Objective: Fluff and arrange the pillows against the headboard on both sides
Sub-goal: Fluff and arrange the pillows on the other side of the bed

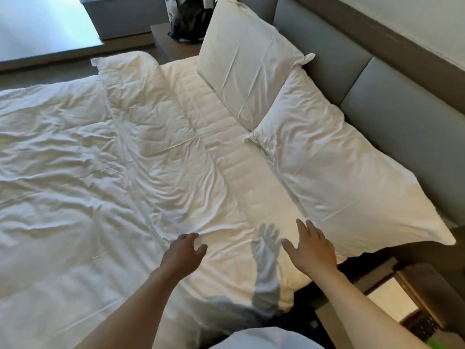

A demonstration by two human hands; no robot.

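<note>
A crumpled white duvet (75, 172) covers the left part of the bed, its top edge folded back to bare a strip of white quilted mattress cover (226, 147). Over the duvet's near edge the left hand (182, 253) is held out with fingers loosely curled, gripping nothing. To its right the right hand (310, 244) is spread, fingers straight and apart; its fingertips are at the near edge of the nearer white rectangular pillow (334, 167), though whether they touch it cannot be told. That pillow lies flat along the grey padded headboard (377, 96). The 2nd white pillow (244, 64) leans tilted against the headboard on the far side, its lower corner overlapping the nearer one. Beyond it a dark bag (188, 21) sits on a brown bedside table (173, 46).
</note>
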